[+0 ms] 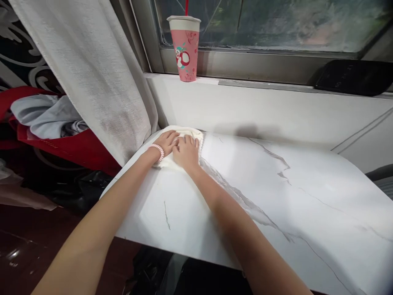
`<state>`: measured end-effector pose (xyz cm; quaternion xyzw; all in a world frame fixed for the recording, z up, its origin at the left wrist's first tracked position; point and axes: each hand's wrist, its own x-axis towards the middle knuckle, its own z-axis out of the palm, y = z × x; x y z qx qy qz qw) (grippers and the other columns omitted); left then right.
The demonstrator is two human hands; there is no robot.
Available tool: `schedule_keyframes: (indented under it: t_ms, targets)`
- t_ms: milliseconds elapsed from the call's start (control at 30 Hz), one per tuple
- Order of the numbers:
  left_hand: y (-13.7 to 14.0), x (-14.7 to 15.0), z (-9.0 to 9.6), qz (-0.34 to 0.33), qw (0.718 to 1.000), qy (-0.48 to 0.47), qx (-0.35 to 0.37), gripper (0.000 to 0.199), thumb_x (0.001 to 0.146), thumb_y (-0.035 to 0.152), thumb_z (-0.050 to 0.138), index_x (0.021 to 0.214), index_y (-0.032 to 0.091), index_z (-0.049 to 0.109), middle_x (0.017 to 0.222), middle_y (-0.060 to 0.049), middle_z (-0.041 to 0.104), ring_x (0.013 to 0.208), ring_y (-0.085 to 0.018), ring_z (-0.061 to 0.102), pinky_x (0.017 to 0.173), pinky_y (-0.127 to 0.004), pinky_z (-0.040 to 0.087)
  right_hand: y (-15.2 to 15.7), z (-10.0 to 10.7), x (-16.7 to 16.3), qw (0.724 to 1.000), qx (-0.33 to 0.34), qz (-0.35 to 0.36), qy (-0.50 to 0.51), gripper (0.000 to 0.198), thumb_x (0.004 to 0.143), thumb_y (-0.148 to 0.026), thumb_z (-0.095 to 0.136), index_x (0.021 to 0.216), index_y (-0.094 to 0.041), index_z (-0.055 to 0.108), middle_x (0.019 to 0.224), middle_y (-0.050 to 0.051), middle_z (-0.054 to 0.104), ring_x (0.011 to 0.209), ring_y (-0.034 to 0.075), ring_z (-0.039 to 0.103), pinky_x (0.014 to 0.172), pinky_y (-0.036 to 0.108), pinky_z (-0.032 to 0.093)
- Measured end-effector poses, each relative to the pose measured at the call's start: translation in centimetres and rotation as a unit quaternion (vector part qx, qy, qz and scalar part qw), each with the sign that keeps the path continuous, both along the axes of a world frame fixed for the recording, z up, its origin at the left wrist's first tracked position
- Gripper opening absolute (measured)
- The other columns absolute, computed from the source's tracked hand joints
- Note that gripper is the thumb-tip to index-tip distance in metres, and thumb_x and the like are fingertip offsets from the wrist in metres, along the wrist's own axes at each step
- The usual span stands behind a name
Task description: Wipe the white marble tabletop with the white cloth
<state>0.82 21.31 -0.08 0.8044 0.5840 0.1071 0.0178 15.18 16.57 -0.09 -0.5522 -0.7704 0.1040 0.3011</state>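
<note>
A cream cloth (194, 132) lies spread at the far left corner of the white marble-patterned table (260, 196), close to the wall. My left hand (166, 142) rests on it with the fingers stretched flat; a pink-and-white coil bracelet (159, 151) circles that wrist. Touching it on the right, my right hand (187, 151) presses on the same cloth, its fingers slightly bent and apart. Both palms face down, so the undersides of the fingers are hidden. Part of the cloth is covered by the hands.
On the window ledge stand a pink paper cup (186, 49) with a red straw and, at right, a black phone-like object (353, 77). A pale curtain (92, 69) hangs against the table's left edge. Beyond it sits a red bag (70, 151) with clothes.
</note>
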Motion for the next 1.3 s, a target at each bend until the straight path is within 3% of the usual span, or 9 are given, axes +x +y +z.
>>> schedule_keyframes:
  t_ms: [167, 433, 600, 733, 967, 1100, 1300]
  targets:
    - [3.2, 0.9, 0.2, -0.019, 0.999, -0.042, -0.005, 0.052, 0.094, 0.038, 0.032, 0.137, 0.013, 0.048, 0.146, -0.012, 0.044, 0.138, -0.024, 0.037, 0.119, -0.039, 0.025, 2.9, -0.1, 0.2, 0.999, 0.025, -0.029, -0.001, 0.033, 0.093, -0.024, 0.043, 0.119, -0.013, 0.06, 0.131, 0.016, 0.056, 0.129, 0.028, 0.043, 0.116, 0.05, 0.017]
    - [5.5, -1.1, 0.0, -0.015, 0.996, -0.09, 0.009, 0.049, 0.094, 0.039, 0.036, 0.134, 0.015, 0.053, 0.144, -0.011, 0.047, 0.136, -0.026, 0.04, 0.118, -0.043, 0.026, 5.4, 0.0, -1.3, 0.998, 0.034, -0.025, -0.042, 0.036, 0.095, -0.024, 0.037, 0.121, -0.012, 0.058, 0.127, 0.017, 0.057, 0.127, 0.028, 0.043, 0.115, 0.049, 0.018]
    - [5.8, -2.7, 0.0, 0.012, 0.99, -0.136, 0.015, 0.049, 0.09, 0.04, 0.041, 0.13, 0.016, 0.057, 0.143, -0.009, 0.05, 0.135, -0.026, 0.042, 0.118, -0.043, 0.027, 5.7, -0.2, -2.8, 0.998, 0.049, -0.012, -0.039, 0.039, 0.095, -0.029, 0.041, 0.123, -0.009, 0.058, 0.135, 0.02, 0.053, 0.133, 0.033, 0.037, 0.115, 0.056, 0.016]
    - [4.8, -3.5, 0.1, 0.006, 0.988, -0.154, 0.003, 0.051, 0.089, 0.043, 0.042, 0.131, 0.019, 0.056, 0.146, -0.008, 0.047, 0.136, -0.025, 0.041, 0.118, -0.043, 0.026, 4.2, -0.2, -3.4, 0.999, 0.031, 0.001, -0.041, 0.049, 0.094, -0.034, 0.042, 0.131, -0.003, 0.052, 0.144, 0.025, 0.044, 0.139, 0.037, 0.03, 0.116, 0.059, 0.012]
    - [-1.3, -5.5, 0.5, 0.004, 0.99, -0.142, -0.002, 0.054, 0.09, 0.046, 0.038, 0.132, 0.016, 0.053, 0.147, -0.011, 0.045, 0.139, -0.025, 0.038, 0.119, -0.044, 0.025, -1.5, 0.2, -4.7, 0.999, 0.016, 0.028, -0.044, 0.056, 0.094, -0.037, 0.041, 0.138, -0.001, 0.046, 0.148, 0.027, 0.039, 0.143, 0.038, 0.026, 0.117, 0.06, 0.01]
    - [-7.4, -6.3, 0.5, 0.032, 0.989, -0.142, 0.006, 0.054, 0.092, 0.047, 0.035, 0.132, 0.015, 0.053, 0.146, -0.013, 0.045, 0.138, -0.025, 0.038, 0.118, -0.046, 0.027, -6.0, 0.4, -4.8, 0.996, 0.017, 0.083, -0.042, 0.056, 0.096, -0.036, 0.039, 0.138, 0.0, 0.045, 0.148, 0.029, 0.038, 0.143, 0.04, 0.025, 0.117, 0.061, 0.01]
    - [-17.8, -6.0, -0.5, 0.112, 0.99, -0.055, 0.062, 0.051, 0.098, 0.039, 0.024, 0.137, 0.016, 0.046, 0.147, -0.012, 0.044, 0.138, -0.024, 0.038, 0.117, -0.044, 0.03, -12.6, 0.6, -3.3, 0.979, 0.022, 0.199, -0.033, 0.056, 0.095, -0.035, 0.044, 0.139, 0.0, 0.044, 0.15, 0.03, 0.035, 0.144, 0.039, 0.024, 0.117, 0.061, 0.008]
